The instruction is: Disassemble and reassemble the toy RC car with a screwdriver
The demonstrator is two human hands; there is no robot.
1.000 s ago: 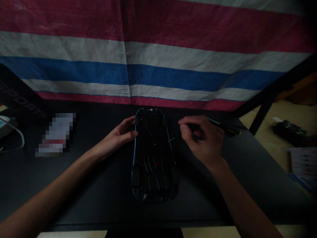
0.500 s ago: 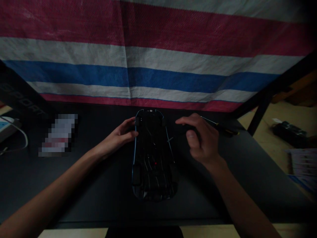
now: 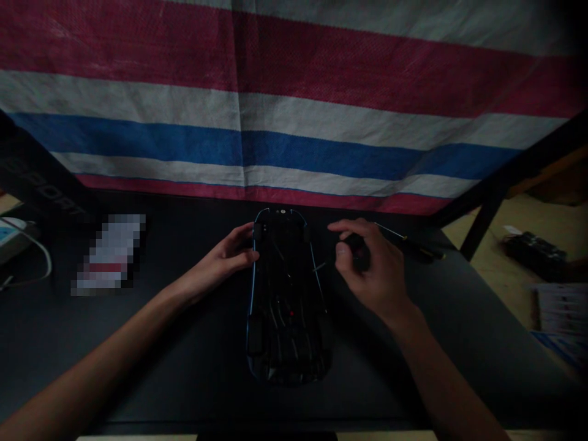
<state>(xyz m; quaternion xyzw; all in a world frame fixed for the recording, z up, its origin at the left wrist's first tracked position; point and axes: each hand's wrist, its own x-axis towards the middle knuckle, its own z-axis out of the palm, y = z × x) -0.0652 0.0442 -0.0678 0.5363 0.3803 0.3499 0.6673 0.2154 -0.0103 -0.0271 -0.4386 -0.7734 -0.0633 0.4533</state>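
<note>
A toy car lies upside down on the dark table, its black underside up and a thin blue edge showing along its sides. My left hand grips the car's left side near one wheel, thumb and fingers against the body. Beside the car's right side, my right hand is curled around the dark handle of a screwdriver. Its thin shaft points left toward the car's edge; whether the tip touches the car is too dark to tell. Behind that hand lies another screwdriver with a dark handle.
A blurred-out flat item lies on the table at left. Near it are a white power strip with a cable and a dark panel lettered SPORT. A striped sheet hangs behind. A black object sits on the floor at right.
My right hand has turned slightly, so the screwdriver handle shows more between thumb and fingers. The view has shifted a little; my left hand stays at the car's side.
</note>
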